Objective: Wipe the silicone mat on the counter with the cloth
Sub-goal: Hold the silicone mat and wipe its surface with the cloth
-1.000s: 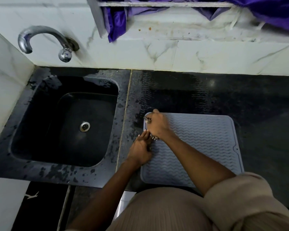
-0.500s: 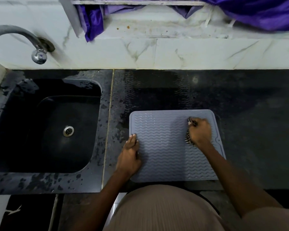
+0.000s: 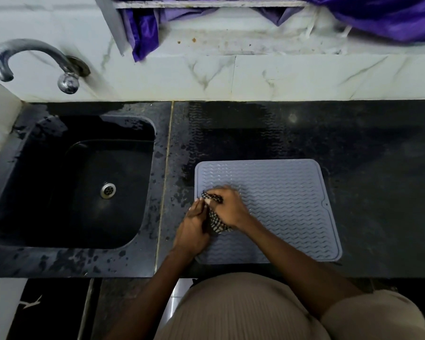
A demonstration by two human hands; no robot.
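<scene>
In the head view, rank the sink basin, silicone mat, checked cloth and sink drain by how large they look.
1. Sink basin
2. Silicone mat, somewhat smaller
3. Checked cloth, mostly hidden under the hands, so its true size is unsure
4. Sink drain

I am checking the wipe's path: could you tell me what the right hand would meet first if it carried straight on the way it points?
The right hand points left; almost at once it would meet the left hand's fingertips at the mat's left edge.

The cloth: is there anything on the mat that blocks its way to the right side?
Nothing visible does. The right hand grips the checked cloth at the left edge of the silicone mat, beside the left hand; the mat's ribbed surface to the right lies bare.
</scene>
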